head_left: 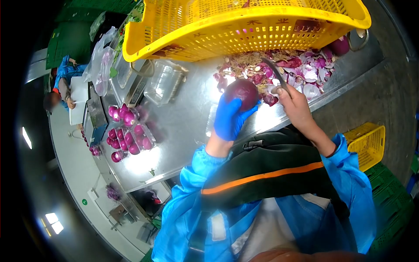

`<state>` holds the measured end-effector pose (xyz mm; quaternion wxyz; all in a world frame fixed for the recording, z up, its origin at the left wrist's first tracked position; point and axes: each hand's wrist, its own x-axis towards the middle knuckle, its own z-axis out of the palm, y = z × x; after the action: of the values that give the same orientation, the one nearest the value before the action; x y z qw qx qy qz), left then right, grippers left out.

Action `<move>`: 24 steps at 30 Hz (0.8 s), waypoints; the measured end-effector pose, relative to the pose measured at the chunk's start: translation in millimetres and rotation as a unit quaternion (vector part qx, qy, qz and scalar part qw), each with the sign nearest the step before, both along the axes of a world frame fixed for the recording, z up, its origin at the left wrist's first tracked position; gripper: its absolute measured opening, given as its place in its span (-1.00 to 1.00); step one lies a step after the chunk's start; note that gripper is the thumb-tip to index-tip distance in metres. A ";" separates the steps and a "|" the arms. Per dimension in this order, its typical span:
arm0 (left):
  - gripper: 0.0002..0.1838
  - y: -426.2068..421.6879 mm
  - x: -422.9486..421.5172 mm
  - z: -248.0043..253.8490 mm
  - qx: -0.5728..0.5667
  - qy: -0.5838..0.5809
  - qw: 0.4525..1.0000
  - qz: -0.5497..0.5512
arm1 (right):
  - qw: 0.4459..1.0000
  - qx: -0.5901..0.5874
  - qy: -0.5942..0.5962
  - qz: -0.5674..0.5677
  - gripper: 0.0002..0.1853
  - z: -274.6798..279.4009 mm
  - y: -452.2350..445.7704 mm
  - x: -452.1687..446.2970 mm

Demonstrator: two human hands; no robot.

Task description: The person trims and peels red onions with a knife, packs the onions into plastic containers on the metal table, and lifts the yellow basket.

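My left hand [228,120], in a blue glove, holds a large dark purple onion [242,93] above the front part of the metal table [174,131]. To its right my right hand [294,102] is bare and closed round the handle of a knife [278,72], whose curved dark blade points up and to the left. The blade is apart from the onion. Behind both hands lies a heap of onion skins and root bits [307,72], purple and pale.
A yellow crate [248,35] stands at the back of the table. Packed purple onions [126,139] and clear trays [165,81] lie left. A co-worker [64,85] is at the far left. Another yellow crate [369,146] and green crates [388,201] stand right.
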<state>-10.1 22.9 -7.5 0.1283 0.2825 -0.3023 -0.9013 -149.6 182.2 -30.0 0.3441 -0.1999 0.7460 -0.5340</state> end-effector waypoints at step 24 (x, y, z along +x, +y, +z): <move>-0.37 9.1 -1.4 -6.7 0.008 -0.018 0.997 -0.069 | 0.952 -0.021 0.303 -0.034 -0.86 -0.6 -22.0 -15.2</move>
<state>-11.5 32.0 -14.2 0.0582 0.2780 -0.3157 -0.9053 -164.8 160.2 -30.5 0.0792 -0.3340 0.8102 -0.4750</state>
